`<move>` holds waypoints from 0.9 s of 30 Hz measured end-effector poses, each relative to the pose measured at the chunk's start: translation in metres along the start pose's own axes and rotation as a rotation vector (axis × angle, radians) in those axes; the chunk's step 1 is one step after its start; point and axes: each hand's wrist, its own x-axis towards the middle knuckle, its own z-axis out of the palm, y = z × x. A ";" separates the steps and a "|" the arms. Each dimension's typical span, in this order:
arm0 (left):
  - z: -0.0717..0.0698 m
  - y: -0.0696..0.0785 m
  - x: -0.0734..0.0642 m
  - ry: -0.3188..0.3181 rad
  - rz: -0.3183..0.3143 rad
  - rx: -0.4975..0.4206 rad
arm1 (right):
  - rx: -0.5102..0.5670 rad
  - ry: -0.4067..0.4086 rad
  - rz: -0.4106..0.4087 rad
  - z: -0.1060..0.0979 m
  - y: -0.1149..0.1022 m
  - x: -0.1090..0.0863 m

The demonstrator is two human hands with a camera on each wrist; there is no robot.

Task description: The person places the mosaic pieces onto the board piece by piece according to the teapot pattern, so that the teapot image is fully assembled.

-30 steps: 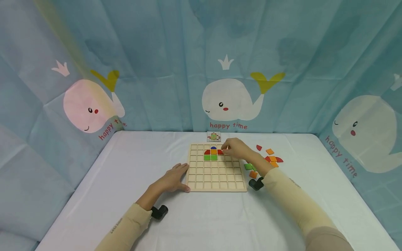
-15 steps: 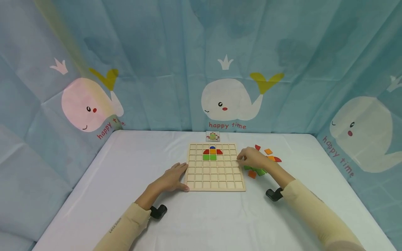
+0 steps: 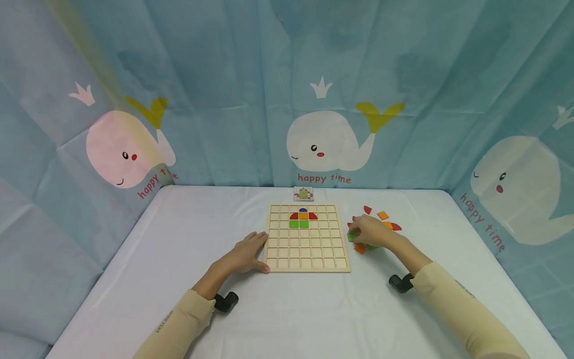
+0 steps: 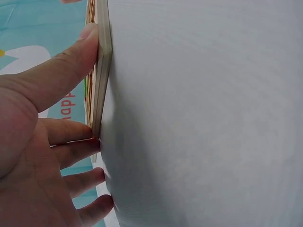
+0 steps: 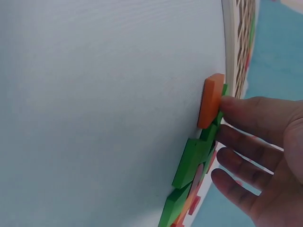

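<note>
A wooden grid board [image 3: 309,249] lies on the white table. Colored tiles sit in its upper cells: a blue half-round [image 3: 303,210], an orange square [image 3: 303,216], two red rounded ones and two green squares [image 3: 299,224]. My left hand [image 3: 246,253] rests at the board's left edge, fingers spread and thumb on the near corner [image 4: 102,52]. My right hand [image 3: 372,230] is over the loose tiles right of the board. Its thumb and fingers stand apart at a green tile [image 3: 352,237]; in the right wrist view an orange tile [image 5: 210,101] partly hides that green tile.
Several more loose tiles lie around my right hand, among them a red one [image 3: 367,210] and an orange one [image 3: 383,215]. A small pattern card [image 3: 303,194] is behind the board. A blue whale-print curtain [image 3: 251,99] surrounds the table.
My right hand has left a red tile at the board's upper part, moved right and come down to the loose tiles. The left hand has stayed at the board's edge.
</note>
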 end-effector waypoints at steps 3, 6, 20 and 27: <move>0.000 0.000 -0.001 0.003 -0.003 0.001 | 0.001 0.001 0.015 0.001 0.000 -0.001; -0.001 -0.001 -0.001 0.005 -0.003 -0.003 | 0.007 0.002 0.018 0.002 0.000 -0.001; 0.001 0.000 0.000 0.002 -0.004 0.000 | 0.014 0.021 0.010 0.004 0.002 0.000; -0.001 0.000 0.000 0.003 0.004 0.003 | 0.066 0.072 0.011 0.002 -0.004 0.006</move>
